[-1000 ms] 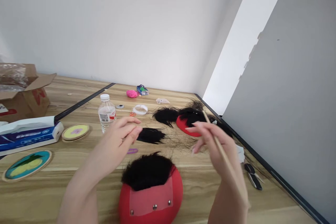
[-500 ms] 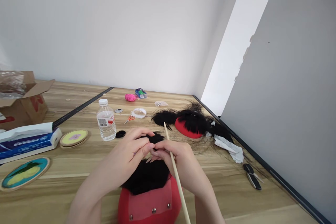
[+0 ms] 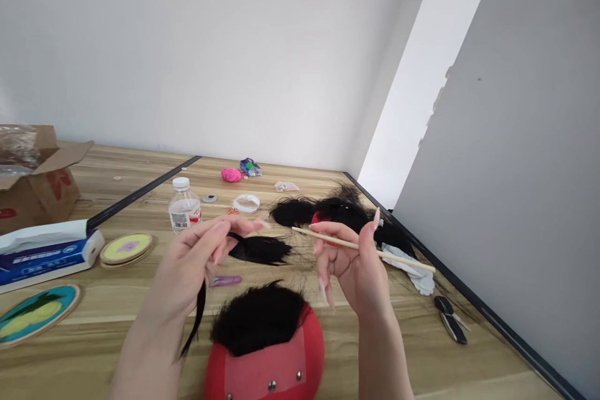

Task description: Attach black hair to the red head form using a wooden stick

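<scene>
The left hand (image 3: 197,259) is raised over the counter (image 3: 117,319), its fingertips pinched on a thin lock of black hair (image 3: 195,319) that hangs down past the wrist. The right hand (image 3: 349,262) is closed around a slim wooden stick (image 3: 328,239), which lies nearly level, its far end pointing toward the counter's right edge. Below both hands, at the near edge, sits a red dome-shaped pad (image 3: 267,365) with two metal studs and a cap of black hair (image 3: 257,319) on top. A loose tuft of black hair (image 3: 260,249) lies just beyond the left hand, beside a purple clip (image 3: 225,280).

Farther back stand a clear water bottle (image 3: 184,209) with a red-and-white label, too small to read, and a second red pad (image 3: 323,222) under more hair. At the left edge lies a blue-and-white box (image 3: 44,253) whose writing is blurred. Black pliers (image 3: 450,319) rest near the right edge.
</scene>
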A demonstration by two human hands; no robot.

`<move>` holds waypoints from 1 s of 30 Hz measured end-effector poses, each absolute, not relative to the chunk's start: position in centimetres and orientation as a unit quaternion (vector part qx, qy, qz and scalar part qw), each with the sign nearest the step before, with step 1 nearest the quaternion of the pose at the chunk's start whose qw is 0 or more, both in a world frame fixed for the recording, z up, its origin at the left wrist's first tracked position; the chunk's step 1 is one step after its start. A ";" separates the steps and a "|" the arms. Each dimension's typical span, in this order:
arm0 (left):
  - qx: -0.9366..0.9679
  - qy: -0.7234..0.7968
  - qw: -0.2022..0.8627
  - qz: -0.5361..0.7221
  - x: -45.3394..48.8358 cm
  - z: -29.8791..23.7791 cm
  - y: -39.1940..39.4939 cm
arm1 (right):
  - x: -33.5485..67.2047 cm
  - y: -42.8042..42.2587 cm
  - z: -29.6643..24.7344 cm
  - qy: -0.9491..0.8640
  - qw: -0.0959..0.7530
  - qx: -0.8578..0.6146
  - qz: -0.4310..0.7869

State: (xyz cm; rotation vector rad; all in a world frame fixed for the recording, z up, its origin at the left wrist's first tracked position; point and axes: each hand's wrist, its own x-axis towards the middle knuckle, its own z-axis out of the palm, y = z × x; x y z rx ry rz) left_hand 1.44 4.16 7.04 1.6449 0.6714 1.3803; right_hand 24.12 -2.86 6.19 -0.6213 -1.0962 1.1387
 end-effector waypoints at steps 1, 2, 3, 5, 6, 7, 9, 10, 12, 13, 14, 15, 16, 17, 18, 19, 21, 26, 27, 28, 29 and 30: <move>0.629 0.241 0.486 0.558 1.5 7.0 4.3 | 24.3 -2.9 6.3 -0.475 0.670 -0.268 0.504; 0.598 0.215 0.538 0.554 1.7 7.0 4.3 | 24.3 -2.9 6.4 -0.467 0.676 -0.265 0.505; 0.572 0.196 0.579 0.547 1.9 7.1 4.3 | 24.4 -2.9 6.5 -0.461 0.680 -0.263 0.506; 0.559 0.182 0.609 0.533 2.4 7.3 4.0 | 24.4 -2.8 6.6 -0.460 0.678 -0.257 0.513; 0.564 0.181 0.606 0.531 2.7 7.4 3.8 | 24.4 -2.8 6.5 -0.462 0.674 -0.254 0.517; 0.575 0.186 0.592 0.533 2.9 7.5 3.5 | 24.4 -2.8 6.5 -0.464 0.671 -0.253 0.519; 0.616 0.198 0.540 0.538 3.5 7.6 3.1 | 24.4 -2.7 6.4 -0.464 0.670 -0.259 0.519; 0.639 0.199 0.512 0.538 3.7 7.6 2.8 | 24.4 -2.7 6.4 -0.462 0.670 -0.262 0.519; 0.677 0.181 0.474 0.532 4.2 7.5 2.5 | 24.4 -2.8 6.3 -0.459 0.670 -0.264 0.521; 0.689 0.165 0.468 0.528 4.4 7.5 2.3 | 24.3 -2.9 6.3 -0.459 0.669 -0.263 0.522; 0.697 0.152 0.468 0.522 4.6 7.4 2.2 | 24.3 -2.9 6.2 -0.460 0.668 -0.262 0.523; 0.700 0.142 0.470 0.518 4.8 7.3 2.1 | 24.2 -3.0 6.2 -0.460 0.669 -0.262 0.522; 0.702 0.137 0.471 0.517 4.9 7.2 2.0 | 24.1 -3.0 6.2 -0.459 0.671 -0.263 0.520; 0.706 0.136 0.471 0.512 5.1 7.1 2.0 | 23.9 -3.0 6.2 -0.457 0.673 -0.265 0.517; 0.711 0.137 0.469 0.506 5.2 7.0 1.9 | 23.8 -3.0 6.2 -0.454 0.676 -0.266 0.516; 0.716 0.143 0.467 0.499 5.2 6.9 1.9 | 23.7 -2.9 6.2 -0.451 0.679 -0.266 0.514; 0.723 0.160 0.461 0.489 5.2 6.9 1.8 | 23.5 -2.8 6.3 -0.444 0.684 -0.267 0.514; 0.718 0.196 0.444 0.499 4.6 7.3 1.7 | 23.3 -2.7 6.1 -0.439 0.689 -0.283 0.503; 0.716 0.200 0.441 0.502 4.4 7.4 1.7 | 23.3 -2.8 6.1 -0.443 0.689 -0.283 0.499; 0.714 0.201 0.440 0.505 4.3 7.5 1.7 | 23.3 -2.9 6.2 -0.446 0.689 -0.283 0.496; 0.712 0.201 0.441 0.508 4.2 7.5 1.7 | 23.2 -2.9 6.2 -0.447 0.691 -0.284 0.493; 0.709 0.200 0.444 0.510 4.0 7.6 1.6 | 23.1 -3.0 6.3 -0.445 0.692 -0.286 0.490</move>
